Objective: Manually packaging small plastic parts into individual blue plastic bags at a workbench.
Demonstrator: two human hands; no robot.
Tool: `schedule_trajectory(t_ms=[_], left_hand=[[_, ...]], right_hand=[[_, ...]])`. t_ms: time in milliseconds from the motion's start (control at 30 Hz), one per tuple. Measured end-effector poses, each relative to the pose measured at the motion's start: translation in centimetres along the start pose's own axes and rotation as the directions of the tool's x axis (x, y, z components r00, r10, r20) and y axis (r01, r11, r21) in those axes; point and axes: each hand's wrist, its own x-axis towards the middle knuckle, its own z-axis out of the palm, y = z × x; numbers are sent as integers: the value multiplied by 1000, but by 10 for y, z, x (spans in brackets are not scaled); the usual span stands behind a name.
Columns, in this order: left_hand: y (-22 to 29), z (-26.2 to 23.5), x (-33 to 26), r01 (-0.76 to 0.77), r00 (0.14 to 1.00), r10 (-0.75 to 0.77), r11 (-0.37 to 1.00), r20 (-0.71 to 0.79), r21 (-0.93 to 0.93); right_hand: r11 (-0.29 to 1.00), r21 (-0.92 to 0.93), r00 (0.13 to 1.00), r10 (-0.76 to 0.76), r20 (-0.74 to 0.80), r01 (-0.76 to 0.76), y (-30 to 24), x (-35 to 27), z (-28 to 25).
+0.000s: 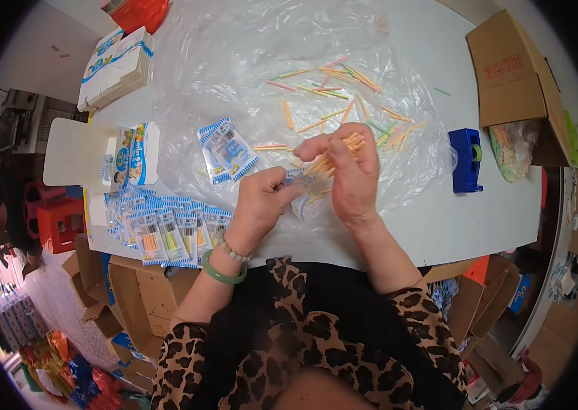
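Observation:
My left hand (260, 199), with a beaded bracelet and a green bangle at its wrist, pinches a small clear packet (300, 206) with blue-and-white print. Close beside it, my right hand (356, 179) is closed round a bundle of thin orange and yellow sticks (321, 166). The lower ends of the bundle are at the packet; my fingers hide whether they are inside its mouth. Beyond my hands, loose coloured sticks (323, 89) lie scattered on a clear plastic sheet (234, 58). Flat printed packets (227, 152) lie to the left of my hands.
Several stick-filled packets (166, 236) overlap at the table's near left, before an open white box (70, 152). Folded cartons (117, 76) are stacked behind it. On the right stand a blue tape dispenser (465, 164) and a brown cardboard box (513, 82) with a bag of sticks (513, 147).

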Motion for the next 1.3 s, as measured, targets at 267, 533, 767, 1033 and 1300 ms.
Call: schedule_trajectory(t_ms=[267, 533, 767, 1033, 1300], left_hand=[[4, 5, -7, 66, 992, -57, 994, 109, -84], [-2, 1, -8, 46, 999, -46, 999, -1, -8], [-3, -2, -9, 46, 998, -50, 995, -36, -89], [5, -2, -9, 59, 998, -60, 998, -7, -29], [15, -6, -8, 228, 969, -196, 944, 149, -239]], right_hand=[[998, -48, 991, 22, -134, -29, 9, -9, 9], [968, -244, 983, -104, -153, 64, 31, -9, -12], [762, -647, 1000, -25, 5, 23, 52, -16, -33], [992, -112, 996, -41, 85, 51, -5, 4, 21], [974, -225, 995, -17, 95, 38, 17, -13, 19]])
